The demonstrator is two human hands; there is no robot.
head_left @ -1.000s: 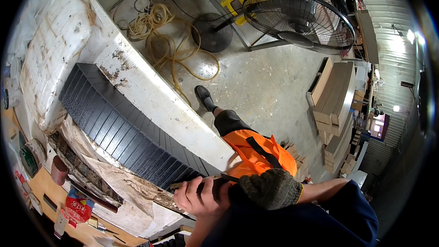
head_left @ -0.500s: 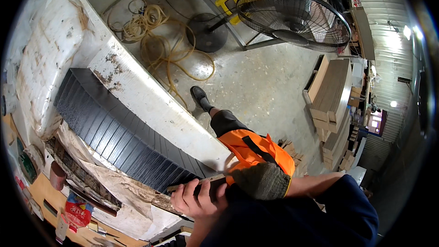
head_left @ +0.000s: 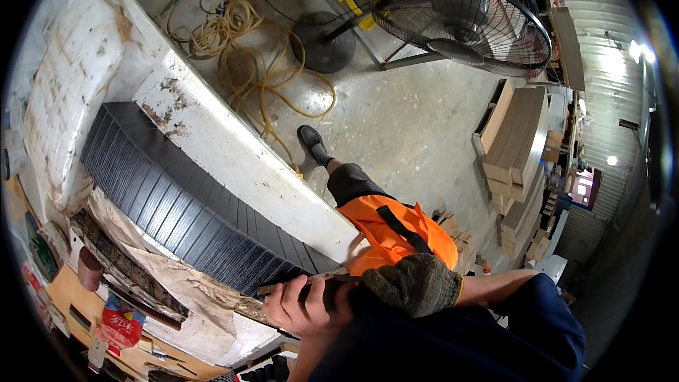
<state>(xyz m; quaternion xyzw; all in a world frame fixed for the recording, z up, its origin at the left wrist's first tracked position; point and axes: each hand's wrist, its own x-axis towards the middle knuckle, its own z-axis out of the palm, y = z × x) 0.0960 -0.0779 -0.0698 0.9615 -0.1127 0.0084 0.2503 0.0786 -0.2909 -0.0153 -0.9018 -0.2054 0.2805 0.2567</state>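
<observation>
A long row of thin dark grey boards (head_left: 191, 201), stacked on edge side by side, curves along the white work surface (head_left: 233, 163). At its near end my bare left hand (head_left: 308, 309) curls its fingers over a thin board (head_left: 327, 277) with a brownish edge. To the right, in front of my body, is my right hand (head_left: 414, 286) in a dark grey knitted glove. Its fingers are bent and close to the board's right end. Whatever they grip, if anything, is hidden. An orange apron (head_left: 403, 233) hangs just beyond the glove.
A white stained wrapped block (head_left: 74, 92) stands at the row's far end. Crumpled brown paper (head_left: 212, 304) and a red packet (head_left: 122, 327) lie at left. Beyond are a coiled yellow hose (head_left: 233, 28), a black fan (head_left: 460, 25) and stacked boards (head_left: 520, 141).
My gloved right hand has turned and its bent fingers now show by the board's right end. The left hand stays at the row's near end. The view has shifted slightly.
</observation>
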